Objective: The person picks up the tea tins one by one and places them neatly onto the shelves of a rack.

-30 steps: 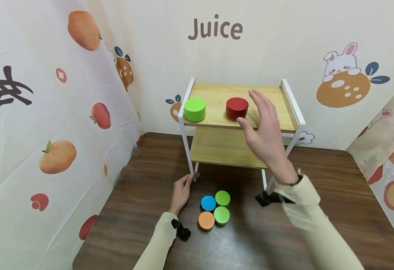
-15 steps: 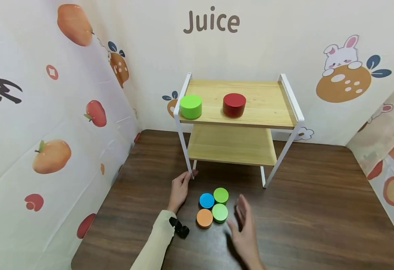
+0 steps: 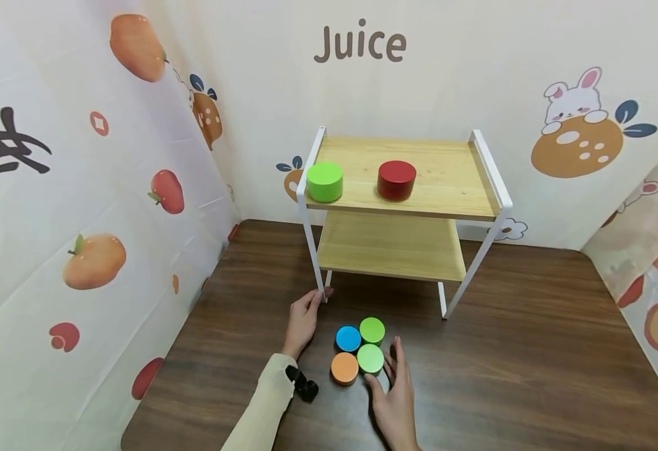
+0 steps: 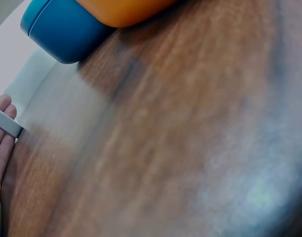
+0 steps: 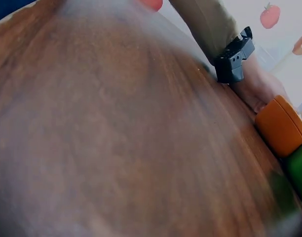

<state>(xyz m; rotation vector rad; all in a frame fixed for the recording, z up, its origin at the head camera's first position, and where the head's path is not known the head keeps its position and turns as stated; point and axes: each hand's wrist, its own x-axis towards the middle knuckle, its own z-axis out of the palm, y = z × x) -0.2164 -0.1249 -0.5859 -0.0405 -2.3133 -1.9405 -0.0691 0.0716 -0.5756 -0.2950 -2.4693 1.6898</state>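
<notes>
At the foot of a two-tier shelf [image 3: 396,244], my left hand [image 3: 301,321] holds the white front-left leg [image 3: 310,247]; the left wrist view catches the fingers [image 4: 4,148] beside the leg's end. My right hand [image 3: 395,401] is low over the table, thumb and fingers spread at the near and right sides of a light green round block [image 3: 371,359]. Grouped with that block are a blue block [image 3: 348,339], another green block [image 3: 372,331] and an orange block [image 3: 344,368]. In the right wrist view, the orange and green blocks show at the right edge, without the right hand.
On the shelf's top board stand a bright green block [image 3: 325,182] at the left and a dark red block [image 3: 396,180] near the middle. The brown wooden table [image 3: 532,344] meets printed cloth walls [image 3: 250,75] at the back and sides.
My right hand has come down from beside the dark red block on the top board to the light green block on the table. The left hand has stayed at the leg.
</notes>
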